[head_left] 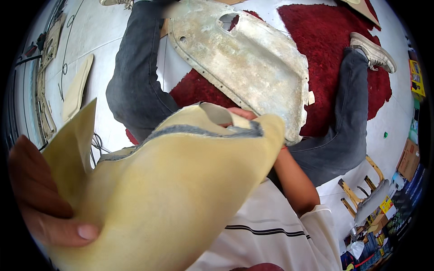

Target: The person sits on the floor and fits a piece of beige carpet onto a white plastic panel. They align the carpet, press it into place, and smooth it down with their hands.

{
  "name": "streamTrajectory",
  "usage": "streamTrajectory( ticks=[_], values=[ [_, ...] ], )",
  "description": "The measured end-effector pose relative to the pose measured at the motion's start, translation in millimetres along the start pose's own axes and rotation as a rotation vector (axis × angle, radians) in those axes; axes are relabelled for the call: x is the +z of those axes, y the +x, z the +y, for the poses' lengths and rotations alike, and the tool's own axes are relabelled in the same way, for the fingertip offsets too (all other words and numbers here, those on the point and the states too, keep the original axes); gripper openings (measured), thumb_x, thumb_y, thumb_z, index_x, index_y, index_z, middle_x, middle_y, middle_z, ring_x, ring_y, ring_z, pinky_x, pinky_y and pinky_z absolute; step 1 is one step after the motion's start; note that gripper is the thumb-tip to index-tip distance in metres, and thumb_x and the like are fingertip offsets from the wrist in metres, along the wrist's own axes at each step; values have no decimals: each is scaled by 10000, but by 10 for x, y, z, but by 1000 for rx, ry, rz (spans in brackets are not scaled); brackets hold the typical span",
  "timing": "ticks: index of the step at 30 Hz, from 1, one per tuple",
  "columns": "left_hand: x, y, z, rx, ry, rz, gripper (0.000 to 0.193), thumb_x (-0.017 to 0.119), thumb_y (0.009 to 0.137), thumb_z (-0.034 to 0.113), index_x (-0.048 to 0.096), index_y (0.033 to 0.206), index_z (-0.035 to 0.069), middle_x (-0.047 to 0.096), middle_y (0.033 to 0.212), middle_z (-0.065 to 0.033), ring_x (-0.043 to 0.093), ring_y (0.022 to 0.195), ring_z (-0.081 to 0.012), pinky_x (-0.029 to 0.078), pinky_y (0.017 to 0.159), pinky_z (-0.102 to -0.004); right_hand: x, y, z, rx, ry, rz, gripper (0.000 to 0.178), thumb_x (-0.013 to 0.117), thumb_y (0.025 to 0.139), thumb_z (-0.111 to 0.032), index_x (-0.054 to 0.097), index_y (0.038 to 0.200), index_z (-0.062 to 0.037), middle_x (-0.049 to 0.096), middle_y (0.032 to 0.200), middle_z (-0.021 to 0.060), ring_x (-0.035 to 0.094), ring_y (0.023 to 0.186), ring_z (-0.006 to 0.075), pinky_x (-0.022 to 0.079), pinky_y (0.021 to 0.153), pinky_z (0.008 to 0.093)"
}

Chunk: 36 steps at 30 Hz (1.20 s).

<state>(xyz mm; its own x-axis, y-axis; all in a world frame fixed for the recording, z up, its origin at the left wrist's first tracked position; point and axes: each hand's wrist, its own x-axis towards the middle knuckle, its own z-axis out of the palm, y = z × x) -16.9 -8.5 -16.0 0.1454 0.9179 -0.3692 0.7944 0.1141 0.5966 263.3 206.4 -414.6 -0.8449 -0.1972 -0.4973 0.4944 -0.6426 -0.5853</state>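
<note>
A cream-yellow upholstery cover [176, 180] with a fuzzy grey strip along its upper edge spreads across my lap, close to the camera. At the lower left, my left hand [49, 203] grips its edge, the thumb lying on top of the sheet. My right hand [242, 114] holds the far end, its fingers partly hidden behind the material near an opening in it. Beyond the cover lies a stained, whitish moulded panel [244, 63], with an oval hole and small holes along its rim. Neither hand touches this panel.
My legs in dark jeans [135, 67] are spread on either side of the panel. Under it is a shaggy red rug [325, 40] on a white tiled floor. A cream trim piece [77, 88] lies at the left, a small folding stool [366, 198] and boxes [408, 158] at the right.
</note>
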Motion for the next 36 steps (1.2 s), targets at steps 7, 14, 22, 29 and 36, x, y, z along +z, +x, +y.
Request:
streamTrajectory(
  ticks=[7, 14, 22, 29, 36],
  values=[
    [-60, -17, -21, -134, 82, 485, 326, 726, 950, 286, 703, 1207, 88, 740, 931, -60, 699, 764, -152, 517, 751, -327, -249, -656, -867, -490, 80, 280, 314, 628, 1011, -125, 641, 1303, -11, 713, 1189, 79, 691, 1056, 182, 559, 949, 320],
    [-101, 1438, -900, -444, -1061, 716, 389, 589, 1052, 261, 637, 1284, -48, 742, 1121, -150, 751, 978, -220, 612, 893, -377, -145, -457, -1237, -778, 199, 559, 324, 681, 973, -97, 645, 1282, -4, 720, 1163, 93, 707, 1023, 185, 579, 906, 319],
    [956, 1294, -1268, -553, -1274, 672, 470, 552, 1081, 366, 604, 1350, -15, 722, 1230, -116, 729, 1048, -178, 587, 931, -324, -560, -837, -2588, -453, -263, 549, 218, 706, 944, -110, 652, 1113, 18, 717, 1025, 103, 709, 887, 177, 571, 783, 311],
    [1688, 1368, -1212, 139, -1956, 672, 494, 515, 1093, 356, 544, 1423, -10, 654, 1355, -143, 660, 1212, -238, 529, 1049, -384, -365, -486, -3526, -346, -521, 472, 257, 648, 1010, -201, 655, 1107, 36, 733, 955, 97, 717, 764, 158, 599, 684, 303],
    [2299, 1775, -1070, -72, -2163, 602, 484, 460, 1118, 352, 508, 1456, 9, 639, 1382, -150, 664, 1226, -256, 546, 1051, -399, -191, -74, -3963, -282, -829, 568, 270, 676, 971, -157, 668, 1209, -30, 750, 1001, 92, 716, 901, 221, 577, 828, 362]
  ],
)
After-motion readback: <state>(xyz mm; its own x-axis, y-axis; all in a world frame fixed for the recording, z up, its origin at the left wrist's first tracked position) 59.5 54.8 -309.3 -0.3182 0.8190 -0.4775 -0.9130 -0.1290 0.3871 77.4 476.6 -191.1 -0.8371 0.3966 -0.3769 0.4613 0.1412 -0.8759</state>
